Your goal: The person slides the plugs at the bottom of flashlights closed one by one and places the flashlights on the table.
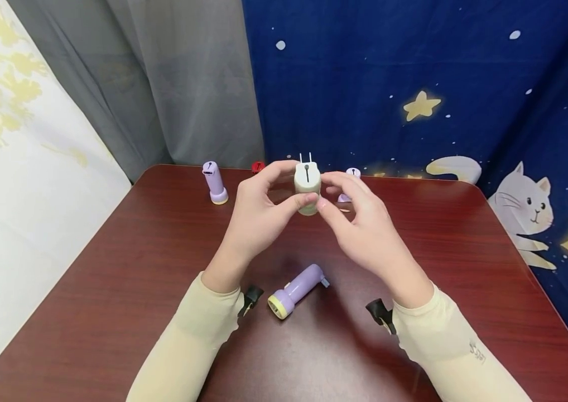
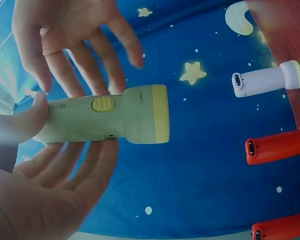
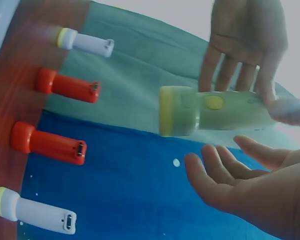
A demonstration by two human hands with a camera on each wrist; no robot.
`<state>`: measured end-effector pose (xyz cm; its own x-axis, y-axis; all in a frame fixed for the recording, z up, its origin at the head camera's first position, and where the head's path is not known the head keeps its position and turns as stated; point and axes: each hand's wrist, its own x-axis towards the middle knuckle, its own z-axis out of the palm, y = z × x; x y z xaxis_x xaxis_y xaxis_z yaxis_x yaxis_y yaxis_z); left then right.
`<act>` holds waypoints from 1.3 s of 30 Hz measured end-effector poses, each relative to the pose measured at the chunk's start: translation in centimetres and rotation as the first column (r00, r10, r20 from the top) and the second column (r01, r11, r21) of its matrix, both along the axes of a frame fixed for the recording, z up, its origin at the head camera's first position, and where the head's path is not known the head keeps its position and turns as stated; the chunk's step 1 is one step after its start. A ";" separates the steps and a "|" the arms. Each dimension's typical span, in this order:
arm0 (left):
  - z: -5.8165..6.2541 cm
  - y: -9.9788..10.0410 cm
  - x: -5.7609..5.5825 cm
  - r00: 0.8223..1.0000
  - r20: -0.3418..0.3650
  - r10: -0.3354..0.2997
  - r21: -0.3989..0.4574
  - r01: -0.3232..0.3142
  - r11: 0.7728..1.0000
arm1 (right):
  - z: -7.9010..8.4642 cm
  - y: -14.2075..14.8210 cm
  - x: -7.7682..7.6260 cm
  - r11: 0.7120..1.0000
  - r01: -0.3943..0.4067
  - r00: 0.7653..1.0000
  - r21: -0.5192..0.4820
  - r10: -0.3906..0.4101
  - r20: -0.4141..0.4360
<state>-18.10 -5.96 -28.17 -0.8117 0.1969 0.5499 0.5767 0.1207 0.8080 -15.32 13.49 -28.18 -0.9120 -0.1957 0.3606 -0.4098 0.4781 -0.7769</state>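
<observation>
Cream sleeves (image 1: 176, 343) are closest, then a lilac plastic flashlight (image 1: 304, 283) lying on the reddish-brown bench (image 1: 113, 273). Left hand (image 1: 259, 209) pinches a pale-green plastic flashlight (image 2: 72, 122) up in the air, lens down, probably keeping the pronged end (image 1: 304, 174) free; right hand (image 1: 366, 229) has fingers (image 3: 202, 177) loosely spread, can't tell if touching. They're kinda blocking the standing red flashlights (image 3: 52, 145) and lilac ones (image 1: 215, 183) behind.

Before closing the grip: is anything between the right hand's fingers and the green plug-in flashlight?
Nothing visible. In the right wrist view, only curtain shows between the fingers of the right hand and the green plug-in flashlight; the left hand is opposite.
</observation>
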 end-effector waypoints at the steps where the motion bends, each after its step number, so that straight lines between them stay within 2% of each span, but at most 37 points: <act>1: 0.0 0.1 0.1 1.000 -0.026 -0.008 -0.003 0.008 1.000 | 0.1 0.1 0.2 1.000 0.008 1.000 -0.014 -0.008 -0.002; 5: -0.1 0.3 0.3 0.986 -0.165 -0.025 -0.042 0.019 0.999 | 0.2 0.4 0.7 0.996 0.014 0.999 -0.087 -0.011 0.036; 9: -0.7 0.8 0.5 0.946 -0.323 -0.025 -0.138 -0.021 0.990 | 0.0 1.0 1.0 0.983 0.003 0.996 -0.184 0.013 0.083; 13: -1.3 1.3 0.8 0.916 -0.402 -0.021 -0.215 -0.072 0.974 | 0.1 1.5 1.4 0.963 -0.019 0.996 -0.269 0.042 0.082; 15: -1.4 1.4 1.0 0.908 -0.418 -0.024 -0.235 -0.082 0.968 | 0.3 1.5 1.6 0.952 -0.030 0.995 -0.306 0.057 0.079; 18: -1.3 1.6 1.2 0.901 -0.432 -0.029 -0.256 -0.092 0.962 | 0.6 1.5 2.0 0.949 -0.026 0.997 -0.314 0.049 0.067; 24: -1.2 1.5 1.6 0.888 -0.457 -0.050 -0.249 -0.073 0.966 | 0.6 1.3 2.6 0.971 0.013 0.999 -0.240 -0.022 -0.033; 27: -1.1 1.4 1.7 0.883 -0.465 -0.058 -0.242 -0.064 0.968 | 0.4 1.2 2.7 0.972 -0.002 0.996 -0.235 -0.019 -0.086; 32: -1.1 1.3 1.8 0.883 -0.466 -0.059 -0.261 -0.073 0.963 | 0.2 1.1 2.7 0.975 -0.007 0.992 -0.223 -0.020 -0.121; 39: -0.7 1.0 1.9 0.886 -0.457 -0.075 -0.271 -0.059 0.961 | 0.0 0.7 2.7 0.981 0.039 0.982 -0.192 -0.073 -0.173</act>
<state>-16.25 -4.93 -28.92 -0.4786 0.3967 0.7833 0.8751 0.2885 0.3885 -12.58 14.17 -28.21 -0.8370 -0.0593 0.5440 -0.5267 0.3575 -0.7713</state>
